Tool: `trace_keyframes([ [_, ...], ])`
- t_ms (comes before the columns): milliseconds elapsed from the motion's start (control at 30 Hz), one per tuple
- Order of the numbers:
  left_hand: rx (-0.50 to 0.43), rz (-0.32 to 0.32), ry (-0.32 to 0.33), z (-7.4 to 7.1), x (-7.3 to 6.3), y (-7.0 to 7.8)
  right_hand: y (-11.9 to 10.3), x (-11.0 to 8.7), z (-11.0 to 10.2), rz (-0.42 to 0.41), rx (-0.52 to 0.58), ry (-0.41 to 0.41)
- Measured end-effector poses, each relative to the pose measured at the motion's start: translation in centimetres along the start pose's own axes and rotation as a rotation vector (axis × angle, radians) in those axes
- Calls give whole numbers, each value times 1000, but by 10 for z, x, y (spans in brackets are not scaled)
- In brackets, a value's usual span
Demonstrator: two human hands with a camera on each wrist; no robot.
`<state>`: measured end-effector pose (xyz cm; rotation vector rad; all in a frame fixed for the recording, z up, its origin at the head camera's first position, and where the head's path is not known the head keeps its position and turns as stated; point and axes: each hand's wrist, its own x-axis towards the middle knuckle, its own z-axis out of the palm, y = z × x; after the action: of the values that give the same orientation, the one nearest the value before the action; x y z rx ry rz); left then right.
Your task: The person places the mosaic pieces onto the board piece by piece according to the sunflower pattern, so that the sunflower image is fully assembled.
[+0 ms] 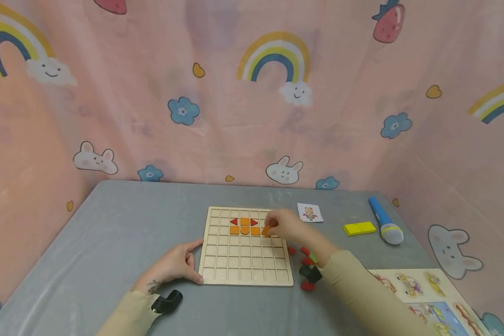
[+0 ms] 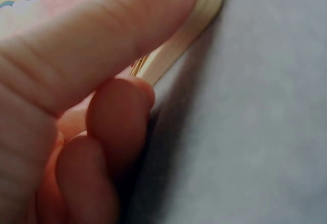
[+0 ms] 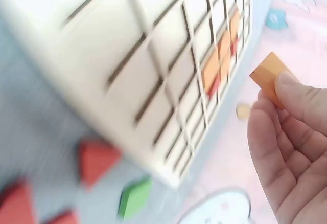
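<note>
Pinches an orange tile in the right hand near the far right corner of the board, and touches its left edge with spread thumb and forefinger of the left hand.

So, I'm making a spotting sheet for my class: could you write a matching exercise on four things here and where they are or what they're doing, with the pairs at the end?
Column one
1. Bare right hand
2. Bare left hand
3. Blue-handled microphone
4. Yellow rectangular block

Column two
A. Touching the left edge of the pale wooden grid board
B. Between the small white printed card and the microphone
C. Pinching a flat orange tile
D. Lying with its head end toward the person

Pairs: 1-C, 2-A, 3-D, 4-B
</note>
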<state>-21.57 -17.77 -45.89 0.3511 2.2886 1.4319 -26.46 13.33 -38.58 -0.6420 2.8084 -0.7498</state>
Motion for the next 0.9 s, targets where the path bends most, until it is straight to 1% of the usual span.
trace_keyframes([
  [167,-2,13,0,1,-2,1,-19,20,19,-36,17,-39],
  [233,-3,14,2,1,-2,2,-23,24,26,-25,7,-62],
  [300,-6,13,6,2,-3,3,-27,27,31,-11,-28,-75],
  [400,-11,12,11,2,-3,3,-29,29,37,-5,-78,-86],
  [500,-7,16,16,3,-3,3,-28,31,41,-16,-110,-84],
  [767,2,8,15,5,-3,2,-27,32,47,13,-147,-66],
  [900,3,18,14,5,-3,2,-29,32,47,27,-162,-68],
])
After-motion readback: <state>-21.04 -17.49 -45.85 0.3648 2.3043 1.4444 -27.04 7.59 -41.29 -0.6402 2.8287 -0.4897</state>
